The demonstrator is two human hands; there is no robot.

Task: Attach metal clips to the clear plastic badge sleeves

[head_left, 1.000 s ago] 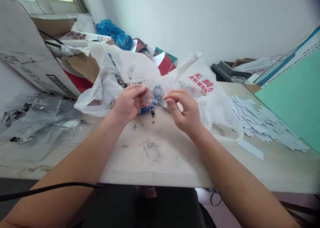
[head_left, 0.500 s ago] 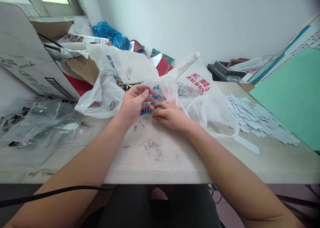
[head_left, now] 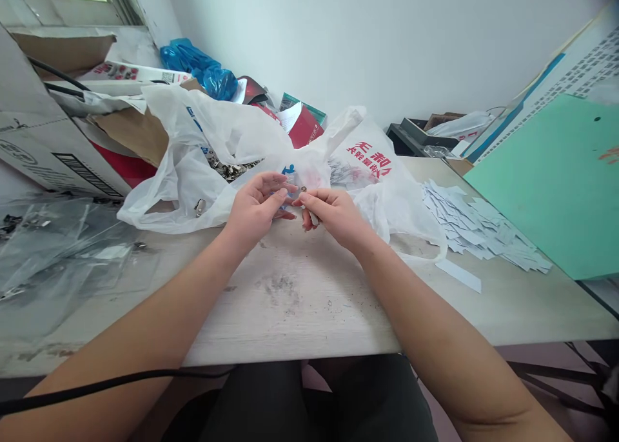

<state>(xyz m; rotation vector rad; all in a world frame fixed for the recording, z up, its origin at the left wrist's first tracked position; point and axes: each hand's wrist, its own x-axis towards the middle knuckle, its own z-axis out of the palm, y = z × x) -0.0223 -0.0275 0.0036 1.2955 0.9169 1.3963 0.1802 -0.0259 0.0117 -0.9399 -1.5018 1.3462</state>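
Note:
My right hand [head_left: 333,213] is closed, thumb against the fingers, on a small metal clip [head_left: 314,219], much of it hidden by the fingers. My left hand [head_left: 256,203] faces it, fingers apart and curved, its fingertips close to those of the right; I make out nothing held in it. Behind the left hand, a white plastic bag [head_left: 159,213] lies open with a heap of shiny metal clips [head_left: 236,170] inside. One loose clip [head_left: 199,207] rests on the bag's near left part. A second white bag with red print [head_left: 370,158] lies behind the right hand.
Clear plastic bags [head_left: 87,261] with metal pieces lie at the left, before a cardboard box [head_left: 48,151]. White paper slips [head_left: 483,229] are piled at the right, beside a green board [head_left: 546,184]. A black cable [head_left: 120,382] crosses my left forearm.
My right hand has lifted from the tabletop and turned, and a metal clip now shows in its fingers. The left hand stays nearby. The whole view has shifted slightly.

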